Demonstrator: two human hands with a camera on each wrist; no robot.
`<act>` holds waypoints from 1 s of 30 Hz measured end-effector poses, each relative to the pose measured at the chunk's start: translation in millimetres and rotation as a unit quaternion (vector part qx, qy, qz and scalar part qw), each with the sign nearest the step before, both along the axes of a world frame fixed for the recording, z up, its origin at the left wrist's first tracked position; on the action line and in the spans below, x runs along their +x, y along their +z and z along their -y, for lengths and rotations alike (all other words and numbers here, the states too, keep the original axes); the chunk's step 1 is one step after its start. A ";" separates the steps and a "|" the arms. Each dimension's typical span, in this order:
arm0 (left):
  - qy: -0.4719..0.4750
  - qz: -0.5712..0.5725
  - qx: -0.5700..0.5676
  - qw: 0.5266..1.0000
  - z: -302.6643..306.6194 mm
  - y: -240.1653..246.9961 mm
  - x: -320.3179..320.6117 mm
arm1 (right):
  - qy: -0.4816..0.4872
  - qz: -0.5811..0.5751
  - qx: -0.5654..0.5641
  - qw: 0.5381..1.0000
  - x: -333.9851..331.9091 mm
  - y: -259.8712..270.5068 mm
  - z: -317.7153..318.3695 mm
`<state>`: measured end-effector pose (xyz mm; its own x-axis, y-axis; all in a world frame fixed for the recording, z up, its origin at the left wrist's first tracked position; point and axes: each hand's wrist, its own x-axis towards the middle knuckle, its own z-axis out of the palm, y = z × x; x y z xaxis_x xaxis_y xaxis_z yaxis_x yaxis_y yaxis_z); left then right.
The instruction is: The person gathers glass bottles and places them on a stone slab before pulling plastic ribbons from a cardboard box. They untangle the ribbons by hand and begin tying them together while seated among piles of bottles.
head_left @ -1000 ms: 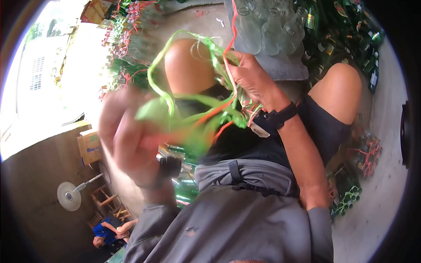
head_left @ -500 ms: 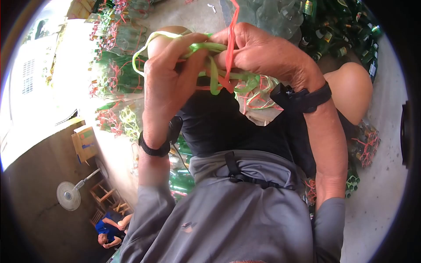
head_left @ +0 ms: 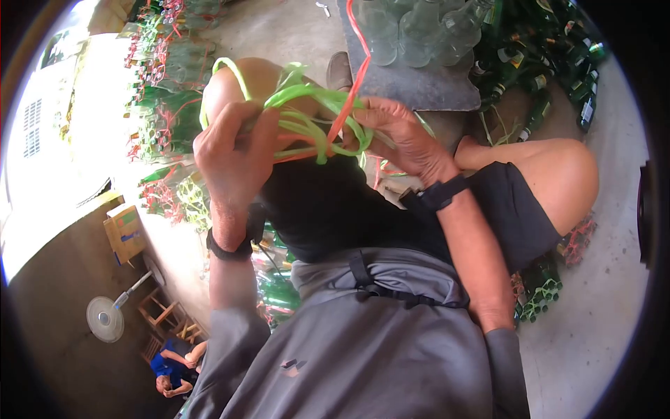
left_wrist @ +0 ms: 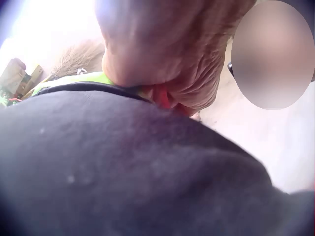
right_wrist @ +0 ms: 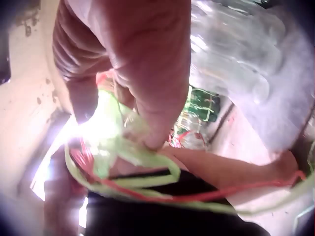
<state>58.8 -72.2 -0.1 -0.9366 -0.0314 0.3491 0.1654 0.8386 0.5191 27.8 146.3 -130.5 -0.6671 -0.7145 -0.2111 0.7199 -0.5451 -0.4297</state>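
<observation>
Green plastic ribbon (head_left: 307, 94) and red plastic twine (head_left: 359, 66) lie looped and tangled between both hands, above the person's lap. My left hand (head_left: 234, 150) pinches the left side of the tangle, thumb against curled fingers. On the other side, my right hand (head_left: 405, 136) grips the strands with fingers bent round them. In the right wrist view, a red strand (right_wrist: 167, 198) runs beside the green loop (right_wrist: 152, 160) under the right hand's fingers (right_wrist: 157, 98). Dark cloth (left_wrist: 123, 162) covers much of the left wrist view and hides the left fingertips.
Clear glass bottles (head_left: 422, 31) stand on a grey board (head_left: 440, 98) ahead. Green bottles (head_left: 541, 80) lie piled at the right, and tied bottle bundles (head_left: 167, 105) line the left. A fan (head_left: 105, 319) and a seated person (head_left: 171, 366) are at lower left.
The left hand swept in from the left, met the right hand over the strands, then drew back left. The hands are now farther apart, with the ribbon looped between them.
</observation>
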 end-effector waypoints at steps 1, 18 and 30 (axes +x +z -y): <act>0.014 -0.002 0.003 1.000 0.3 -3.1 -0.1 | -0.002 0.002 0.002 1.000 9.0 -22.2 7.1; -0.016 -0.054 -0.098 0.994 19.2 -9.8 4.6 | 0.077 -0.142 0.782 0.602 26.0 -240.7 -60.8; 0.000 0.008 -0.063 0.998 9.1 1.1 -0.6 | 0.206 -0.061 0.793 0.570 33.8 -300.9 -52.5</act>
